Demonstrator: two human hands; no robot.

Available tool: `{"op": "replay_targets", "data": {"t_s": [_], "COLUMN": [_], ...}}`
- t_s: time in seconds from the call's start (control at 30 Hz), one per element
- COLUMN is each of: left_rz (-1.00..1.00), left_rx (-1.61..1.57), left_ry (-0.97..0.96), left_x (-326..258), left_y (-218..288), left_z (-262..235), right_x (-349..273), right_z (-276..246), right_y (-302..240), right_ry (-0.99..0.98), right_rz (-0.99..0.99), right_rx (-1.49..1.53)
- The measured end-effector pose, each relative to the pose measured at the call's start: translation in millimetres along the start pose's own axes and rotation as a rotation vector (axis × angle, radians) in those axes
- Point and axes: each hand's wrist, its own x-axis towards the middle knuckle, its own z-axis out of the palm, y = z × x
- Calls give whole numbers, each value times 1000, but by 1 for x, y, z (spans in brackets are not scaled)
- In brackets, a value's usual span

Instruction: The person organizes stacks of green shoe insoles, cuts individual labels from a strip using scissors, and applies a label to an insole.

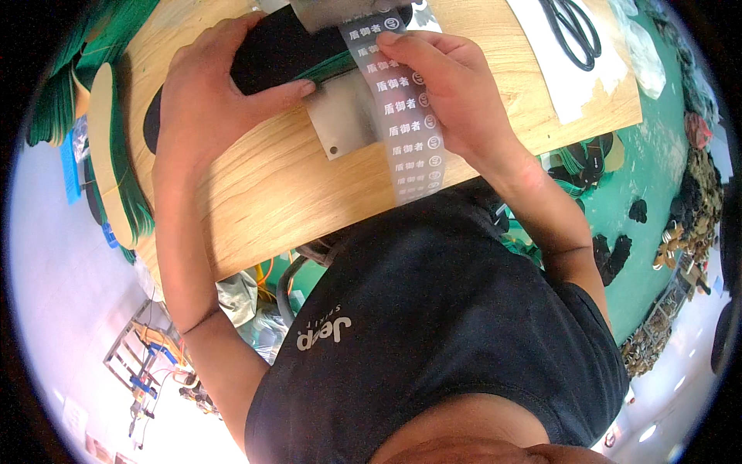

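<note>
A black insole-shaped piece (274,50) with a green edge lies at the far side of the wooden table, partly on a metal plate (344,116). My left hand (201,97) rests on its left part, thumb stretched toward the plate and fingers apart. My right hand (460,89) pinches a translucent strip of white printed labels (402,127) between thumb and fingers. The strip runs over the plate's right side and down past the table's near edge. Just above the insole sits a grey metal block (321,11), cut off by the picture's top edge.
Stacked green-edged insoles (116,170) stand at the table's left side. Black-handled scissors or a looped cord (572,35) lie on white paper (553,85) at the right. A clear plastic bag (641,54) and dark pieces (614,259) are beyond, over the green floor (641,155).
</note>
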Motion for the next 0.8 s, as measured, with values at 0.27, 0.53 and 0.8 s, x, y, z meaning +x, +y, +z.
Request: {"op": "replay_targets", "data": {"t_s": [0.27, 0.53, 0.8], "left_rz": [66, 142, -46], "left_rx": [-114, -232, -336], "left_ry": [-20, 191, 236], "left_x": [4, -2, -18], "left_y": [5, 14, -1], "left_z": [-2, -1, 7], "right_x": [1, -2, -44], "right_z": [-2, -1, -10], "right_y": [2, 0, -3], "right_ry": [16, 69, 186], "right_rz": [-7, -41, -191], "right_rx": [-30, -18, -101]}}
